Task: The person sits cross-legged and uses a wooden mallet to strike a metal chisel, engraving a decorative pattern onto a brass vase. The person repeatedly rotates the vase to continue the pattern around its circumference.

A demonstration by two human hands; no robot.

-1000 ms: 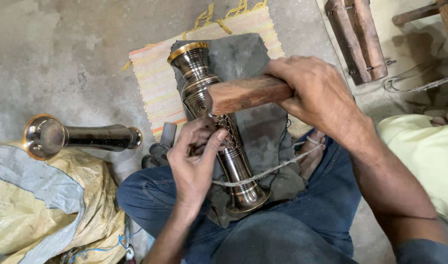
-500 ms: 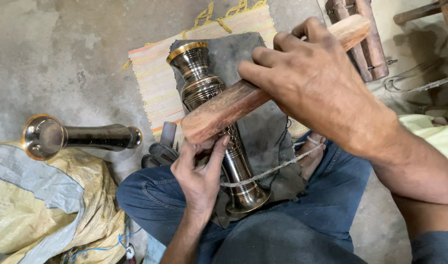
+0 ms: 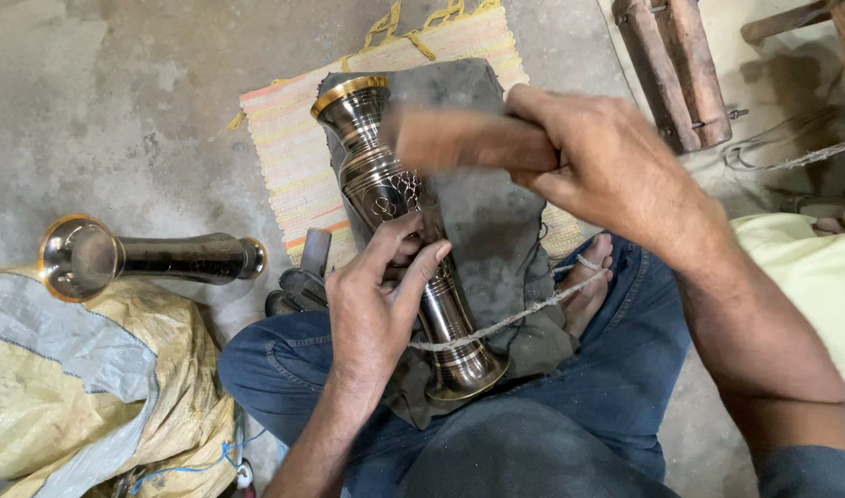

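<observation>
A tall dark metal vase [image 3: 376, 175] with a brass rim and engraved pattern lies on a dark cloth [image 3: 487, 221] across my lap. A thin cord [image 3: 524, 314] runs over its lower part. My left hand [image 3: 376, 304] pinches against the vase's middle, fingertips on the engraved band; whether it holds a small tool I cannot tell. My right hand [image 3: 607, 166] grips a wooden block [image 3: 459, 138], blurred with motion, just above the vase's neck.
A second similar vase [image 3: 136, 258] lies on its side at the left, partly on a yellow sack [image 3: 81, 387]. A striped mat [image 3: 284, 148] lies under the cloth. Wooden pieces [image 3: 672, 65] lie at the upper right on the concrete floor.
My right hand raised the wooden block high half a second ago and has now brought it back down close to the vase. My left hand stays on the vase.
</observation>
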